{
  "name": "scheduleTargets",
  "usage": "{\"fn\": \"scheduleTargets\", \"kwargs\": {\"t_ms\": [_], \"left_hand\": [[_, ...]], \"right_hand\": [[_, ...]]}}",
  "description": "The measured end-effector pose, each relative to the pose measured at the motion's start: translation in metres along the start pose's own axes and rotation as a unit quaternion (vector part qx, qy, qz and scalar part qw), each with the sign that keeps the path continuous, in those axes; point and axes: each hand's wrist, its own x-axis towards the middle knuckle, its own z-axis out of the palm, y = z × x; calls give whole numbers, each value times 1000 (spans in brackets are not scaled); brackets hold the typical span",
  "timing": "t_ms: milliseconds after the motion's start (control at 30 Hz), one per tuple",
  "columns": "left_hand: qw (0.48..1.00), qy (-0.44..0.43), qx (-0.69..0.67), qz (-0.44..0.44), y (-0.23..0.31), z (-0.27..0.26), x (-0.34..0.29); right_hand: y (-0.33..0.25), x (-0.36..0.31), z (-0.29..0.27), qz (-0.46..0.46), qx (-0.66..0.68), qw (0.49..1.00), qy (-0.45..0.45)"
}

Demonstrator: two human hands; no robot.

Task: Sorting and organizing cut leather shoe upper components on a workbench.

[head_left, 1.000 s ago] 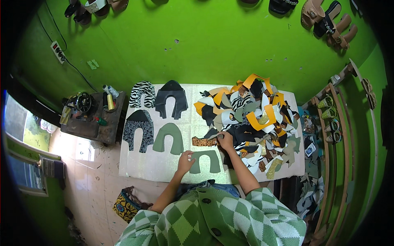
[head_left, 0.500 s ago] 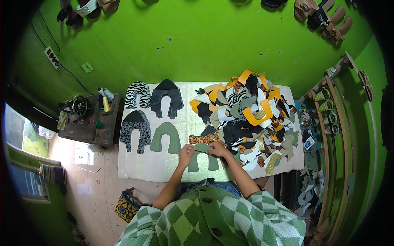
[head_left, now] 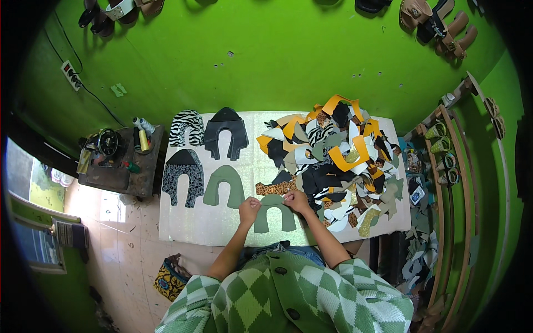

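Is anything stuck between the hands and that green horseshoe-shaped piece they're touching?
Nothing visible is. The left hand and right hand rest right on the top of the olive green arch-shaped piece, which lies flat on the white table cover. The heap of cut pieces sits beside it.

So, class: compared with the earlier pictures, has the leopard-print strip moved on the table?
Yes. The leopard-print strip was at the right hand earlier; now it lies beyond both hands, by the edge of the scrap pile, while the hands hold a green arch piece.
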Motion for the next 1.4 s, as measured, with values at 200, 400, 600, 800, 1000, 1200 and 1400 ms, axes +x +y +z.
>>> {"fn": "scheduleTargets", "kwargs": {"t_ms": [200, 400, 600, 800, 1000, 1200, 1400], "left_hand": [[999, 15, 33, 17, 7, 3, -1], [999, 31, 40, 15, 10, 5, -3], [997, 47, 52, 26, 3, 7, -2], [997, 41, 56, 22, 9, 7, -2], [998, 29, 46, 24, 7, 4, -1], [989, 49, 111, 82, 21, 10, -11], [926, 20, 295, 237, 16, 16, -16]], "right_hand": [[3, -3, 7, -4, -13, 997, 82], [0, -4, 9, 13, -24, 994, 105], [-1, -3, 9, 26, -45, 994, 99], [6, 0, 10, 23, -52, 993, 100], [6, 6, 8, 48, -77, 993, 69], [-3, -4, 10, 63, -97, 989, 92], [-28, -32, 28, -176, -204, 950, 155]]}}
